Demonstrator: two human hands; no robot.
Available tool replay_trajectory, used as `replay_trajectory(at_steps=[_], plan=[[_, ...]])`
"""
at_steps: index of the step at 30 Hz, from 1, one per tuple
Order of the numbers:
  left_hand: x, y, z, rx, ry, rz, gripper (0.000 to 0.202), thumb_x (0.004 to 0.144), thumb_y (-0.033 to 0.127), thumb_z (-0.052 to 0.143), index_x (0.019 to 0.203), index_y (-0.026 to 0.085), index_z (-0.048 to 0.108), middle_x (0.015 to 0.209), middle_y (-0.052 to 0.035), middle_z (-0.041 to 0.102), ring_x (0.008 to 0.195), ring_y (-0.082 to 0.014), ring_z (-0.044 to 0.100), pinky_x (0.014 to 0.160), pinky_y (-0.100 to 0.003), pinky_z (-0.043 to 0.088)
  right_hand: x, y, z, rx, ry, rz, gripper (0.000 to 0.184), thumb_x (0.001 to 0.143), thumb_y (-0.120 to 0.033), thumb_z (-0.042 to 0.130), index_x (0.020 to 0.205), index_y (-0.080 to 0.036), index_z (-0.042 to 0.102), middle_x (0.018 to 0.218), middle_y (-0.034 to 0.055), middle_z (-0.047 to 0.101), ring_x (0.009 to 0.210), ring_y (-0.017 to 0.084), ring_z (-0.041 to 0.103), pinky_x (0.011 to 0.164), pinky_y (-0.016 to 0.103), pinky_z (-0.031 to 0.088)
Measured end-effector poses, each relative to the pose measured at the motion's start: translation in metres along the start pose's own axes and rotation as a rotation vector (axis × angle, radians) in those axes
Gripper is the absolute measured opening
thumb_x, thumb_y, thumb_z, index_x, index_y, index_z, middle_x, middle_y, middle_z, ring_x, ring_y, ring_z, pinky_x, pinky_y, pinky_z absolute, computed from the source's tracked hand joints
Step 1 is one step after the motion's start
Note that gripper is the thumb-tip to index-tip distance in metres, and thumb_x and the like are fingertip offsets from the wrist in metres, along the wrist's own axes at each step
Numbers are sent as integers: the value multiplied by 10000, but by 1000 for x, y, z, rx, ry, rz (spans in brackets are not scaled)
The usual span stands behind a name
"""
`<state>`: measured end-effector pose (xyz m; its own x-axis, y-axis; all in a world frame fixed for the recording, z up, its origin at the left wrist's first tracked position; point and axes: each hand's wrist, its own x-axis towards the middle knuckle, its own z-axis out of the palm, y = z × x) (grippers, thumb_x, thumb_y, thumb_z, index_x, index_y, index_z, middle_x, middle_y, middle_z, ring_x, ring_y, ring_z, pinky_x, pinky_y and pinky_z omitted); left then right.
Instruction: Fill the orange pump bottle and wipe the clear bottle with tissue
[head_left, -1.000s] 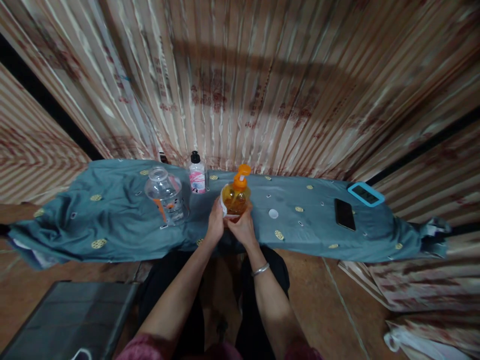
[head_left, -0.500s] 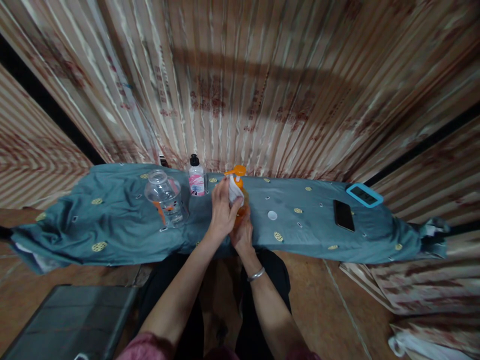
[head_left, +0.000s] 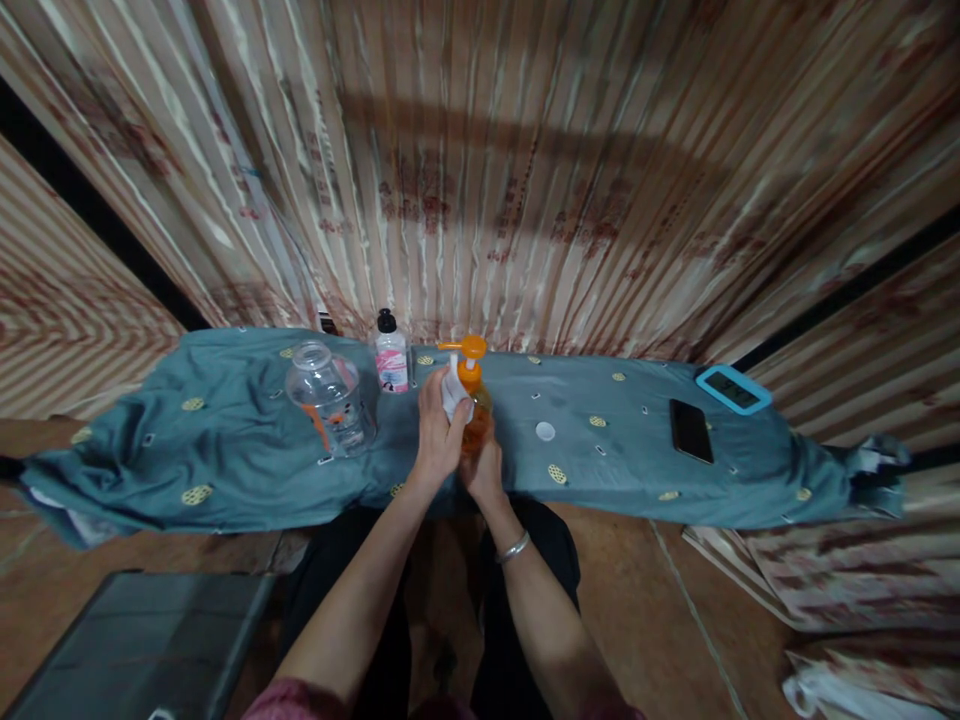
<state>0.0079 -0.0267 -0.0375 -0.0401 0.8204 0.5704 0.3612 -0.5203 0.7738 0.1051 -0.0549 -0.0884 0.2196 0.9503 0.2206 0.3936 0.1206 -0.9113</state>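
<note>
An orange pump bottle (head_left: 478, 410) with amber liquid stands nearly upright in front of me, its nozzle pointing left. My right hand (head_left: 483, 465) is wrapped round its lower part. My left hand (head_left: 440, 425) is closed on a white cloth or tissue (head_left: 454, 390), holding it at the bottle's left side near the pump collar. Left of my hands is a clear plastic jar (head_left: 330, 400) with an orange pattern. Behind, a small clear bottle (head_left: 391, 355) with a pink label and black cap stands upright.
A narrow board covered in green patterned cloth (head_left: 247, 420) runs across the view. On its right lie a black phone (head_left: 691, 431) and a blue-framed digital clock (head_left: 733, 390). A white disc (head_left: 545, 431) lies near the middle. A striped curtain (head_left: 480, 200) hangs close behind.
My left hand and the white cloth have shifted slightly left and away from the pump head, showing more of the bottle. The bottle has tilted a little more upright.
</note>
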Motion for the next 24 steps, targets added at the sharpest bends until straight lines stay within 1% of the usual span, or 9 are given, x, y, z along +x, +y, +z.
replay_trajectory(at_steps=[3,6,8,10,12,15,18,21,24], plan=[[-19,-2,7,-26,29,-94,763,986,587,488,1593,173,281,1616,-229,393,1543,-335,356,1286,-567,250,-5,2,3,-27,21,27,419,995,-432,656,1336,-196,594,1210,74,684,992,203,706,862,406,608],[-27,-2,9,-62,-3,-135,779,996,540,487,1636,199,201,1705,-200,275,1612,-314,235,1332,-551,117,-7,3,2,-38,26,15,447,995,-425,655,1375,-204,571,1280,87,660,1058,223,694,903,434,601],[-23,1,10,-79,-19,-113,752,1004,513,484,1638,219,206,1714,-175,276,1619,-293,227,1338,-530,128,-8,4,2,-42,28,2,463,994,-434,654,1389,-208,563,1302,92,651,1079,231,689,917,445,597],[-14,6,10,-74,-9,-63,704,1011,499,474,1624,238,247,1702,-158,310,1613,-283,249,1329,-519,187,-8,5,3,-42,29,-14,472,996,-447,647,1396,-211,560,1310,95,650,1088,235,687,926,453,594],[-2,11,10,-40,15,21,668,1004,492,495,1590,226,313,1676,-171,353,1593,-300,285,1309,-540,229,-8,5,5,-37,29,-38,485,993,-452,649,1408,-218,554,1356,103,632,1135,248,674,963,476,581],[17,17,7,-14,11,79,622,960,478,580,1490,182,443,1540,-189,520,1472,-321,454,1245,-543,333,-11,7,8,-25,25,-70,506,978,-445,671,1416,-220,553,1442,113,582,1253,286,621,1047,538,531],[35,19,-3,-48,-29,-41,465,889,433,669,1267,170,605,1228,-124,691,1178,-290,637,1055,-457,503,-14,7,7,1,4,-77,537,966,-451,684,1427,-213,544,1461,118,569,1304,310,589,1091,581,490],[46,19,-14,-168,-100,-171,371,824,381,722,1124,177,641,967,-30,695,879,-197,651,836,-325,536,-7,5,0,66,-40,-77,611,955,-469,695,1476,-218,497,1477,128,559,1322,323,581,1107,599,473],[49,20,-23,-282,-155,-207,387,776,358,758,1099,181,639,897,9,680,792,-153,618,751,-260,509,10,3,-7,192,-137,-100,677,939,-472,721,1513,-229,457,1496,132,552,1305,316,603,1086,580,502]])
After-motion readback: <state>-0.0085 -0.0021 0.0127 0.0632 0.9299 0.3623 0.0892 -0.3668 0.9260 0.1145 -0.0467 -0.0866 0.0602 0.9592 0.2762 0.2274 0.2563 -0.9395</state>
